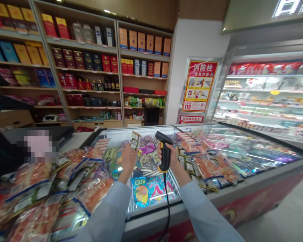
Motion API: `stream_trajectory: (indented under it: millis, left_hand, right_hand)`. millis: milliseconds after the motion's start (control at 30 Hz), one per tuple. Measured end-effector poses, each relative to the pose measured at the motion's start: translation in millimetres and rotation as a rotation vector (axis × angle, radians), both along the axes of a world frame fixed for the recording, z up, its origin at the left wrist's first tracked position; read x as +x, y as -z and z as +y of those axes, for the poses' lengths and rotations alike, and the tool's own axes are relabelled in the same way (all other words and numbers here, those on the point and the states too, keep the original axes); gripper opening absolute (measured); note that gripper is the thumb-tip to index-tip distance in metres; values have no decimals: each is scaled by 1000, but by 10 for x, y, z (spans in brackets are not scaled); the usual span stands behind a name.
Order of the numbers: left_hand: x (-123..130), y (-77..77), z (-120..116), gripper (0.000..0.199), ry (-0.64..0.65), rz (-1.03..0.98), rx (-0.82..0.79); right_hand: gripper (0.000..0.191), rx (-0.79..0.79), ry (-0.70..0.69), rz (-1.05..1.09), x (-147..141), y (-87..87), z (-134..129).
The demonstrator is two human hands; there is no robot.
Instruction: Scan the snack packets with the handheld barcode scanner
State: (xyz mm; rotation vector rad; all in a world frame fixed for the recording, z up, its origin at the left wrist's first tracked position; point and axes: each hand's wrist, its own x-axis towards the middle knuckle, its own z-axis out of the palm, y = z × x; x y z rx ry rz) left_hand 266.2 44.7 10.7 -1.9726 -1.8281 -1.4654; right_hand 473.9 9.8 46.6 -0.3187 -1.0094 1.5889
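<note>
My right hand (169,155) is wrapped round the grip of a black and yellow barcode scanner (164,153), its head turned to the left. A dark cable (166,195) runs down from the scanner's handle. In my left hand (129,158) is a small green and white snack packet (135,140), held upright over the freezer, left of the scanner. Below both hands lie colourful frozen packs in the chest freezer (187,200). Blue ice-cream packs (141,193) sit nearest to me in a white wire basket (173,179).
Packaged meat (91,190) is piled on the glass at the left, with more packs (212,164) at the right. Shelves of boxed bottles (86,62) stand behind. A lit cooler (265,97) is at the right. Part of another person in dark clothes (2,134) shows at the left.
</note>
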Motion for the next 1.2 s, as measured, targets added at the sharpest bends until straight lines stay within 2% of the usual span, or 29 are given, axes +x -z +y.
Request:
stream_trajectory:
  millis: [133, 233, 333, 700, 1200]
  left_hand:
    - [-265, 80, 51, 21, -153, 10, 164]
    - [-394, 109, 74, 22, -210, 29, 236]
    - [-451, 144, 98, 24, -233, 45, 277]
    - [-457, 222, 117, 27, -237, 67, 325]
    - [-417, 255, 129, 27, -182, 21, 362]
  right_hand:
    - [35, -102, -122, -86, -303, 185, 178]
    - [36, -174, -128, -147, -408, 343, 229]
    - [36, -181, -105, -200, -428, 428, 216]
    - [38, -155, -66, -237, -440, 441, 159]
    - [36, -94, -133, -231, -427, 489, 157]
